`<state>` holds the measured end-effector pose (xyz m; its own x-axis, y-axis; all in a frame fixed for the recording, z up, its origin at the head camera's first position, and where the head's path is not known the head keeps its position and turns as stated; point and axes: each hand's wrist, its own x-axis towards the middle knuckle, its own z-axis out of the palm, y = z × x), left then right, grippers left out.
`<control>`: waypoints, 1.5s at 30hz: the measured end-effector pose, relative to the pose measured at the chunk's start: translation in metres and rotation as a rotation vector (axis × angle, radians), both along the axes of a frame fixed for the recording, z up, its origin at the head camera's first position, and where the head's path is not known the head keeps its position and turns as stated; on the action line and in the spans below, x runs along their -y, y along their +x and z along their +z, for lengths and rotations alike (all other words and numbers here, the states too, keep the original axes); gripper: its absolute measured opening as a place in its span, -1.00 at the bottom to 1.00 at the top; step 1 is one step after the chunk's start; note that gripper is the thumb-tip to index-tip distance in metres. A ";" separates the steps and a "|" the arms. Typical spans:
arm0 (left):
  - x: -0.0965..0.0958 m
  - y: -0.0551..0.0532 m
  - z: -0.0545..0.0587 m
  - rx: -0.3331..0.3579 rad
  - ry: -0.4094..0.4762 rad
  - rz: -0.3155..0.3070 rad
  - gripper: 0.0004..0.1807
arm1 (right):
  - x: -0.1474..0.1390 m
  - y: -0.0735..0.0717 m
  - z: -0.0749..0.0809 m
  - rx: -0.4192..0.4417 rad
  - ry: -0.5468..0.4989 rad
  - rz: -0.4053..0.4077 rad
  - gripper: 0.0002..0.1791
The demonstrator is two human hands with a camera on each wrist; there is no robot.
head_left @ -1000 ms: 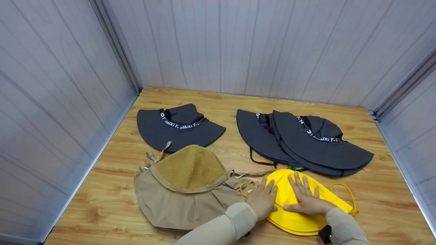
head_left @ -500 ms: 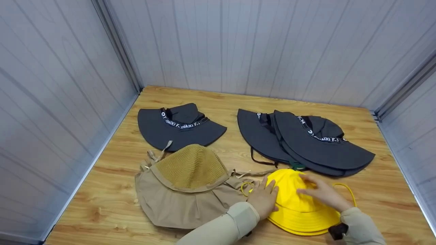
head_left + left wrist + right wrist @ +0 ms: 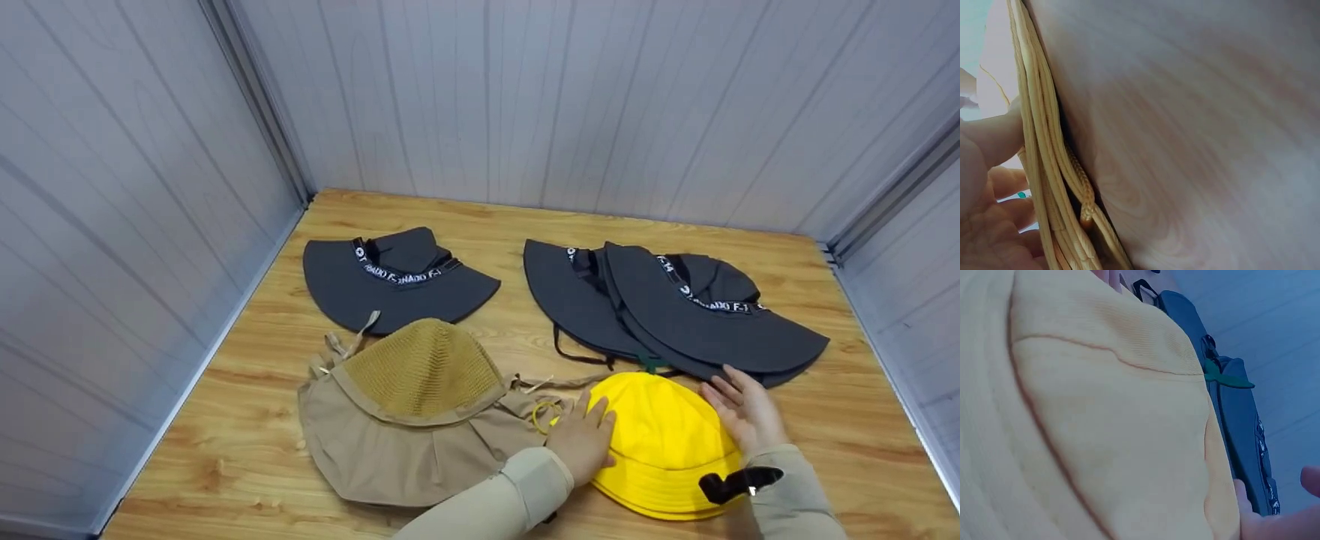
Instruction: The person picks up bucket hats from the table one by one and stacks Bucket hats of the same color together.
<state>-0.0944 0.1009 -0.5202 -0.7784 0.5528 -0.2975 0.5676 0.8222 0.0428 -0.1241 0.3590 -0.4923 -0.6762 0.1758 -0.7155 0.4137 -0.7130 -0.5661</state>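
A yellow bucket hat (image 3: 652,450) lies at the front right of the table, crown to the back and brim toward me. My left hand (image 3: 581,446) rests on its left side with fingers extended. In the left wrist view, layered yellow brim edges (image 3: 1050,157) run past that hand's thumb and fingers, with a braided yellow cord (image 3: 1079,177) beside them. My right hand (image 3: 750,412) is at the hat's right edge, fingers loosely extended. The right wrist view shows the crown's seamed cloth filling much of the frame, with right fingers (image 3: 1269,526) along its far side.
Left of the yellow hat lies a tan hat (image 3: 405,461) with a mesh crown and fabric ties. Behind it is a dark grey wide-brimmed hat (image 3: 397,296). Overlapping dark grey hats (image 3: 720,337) lie at the back right. Panel walls (image 3: 510,97) enclose the wooden table (image 3: 217,450).
My right hand has lifted off the top of the yellow hat and moved right to its edge. The crown looks rounder and smoother. My left hand has stayed in place.
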 end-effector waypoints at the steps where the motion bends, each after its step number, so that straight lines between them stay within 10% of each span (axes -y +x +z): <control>1: 0.000 0.000 0.000 0.001 0.003 0.001 -0.26 | 0.000 -0.002 -0.002 0.019 -0.014 -0.040 -0.02; 9: 0.003 -0.004 -0.002 0.071 0.064 0.001 -0.25 | -0.007 -0.022 -0.018 0.059 -0.096 -0.299 -0.12; 18: 0.001 -0.003 -0.002 0.108 0.069 0.022 -0.25 | -0.005 -0.028 -0.007 0.072 -0.203 -0.416 -0.10; 28: 0.001 -0.003 0.000 0.104 0.070 0.025 -0.25 | -0.007 -0.041 -0.008 0.047 -0.262 -0.426 -0.08; 45: 0.003 -0.003 -0.002 0.105 0.089 0.014 -0.26 | 0.008 -0.043 0.008 -0.235 -0.279 -0.429 -0.01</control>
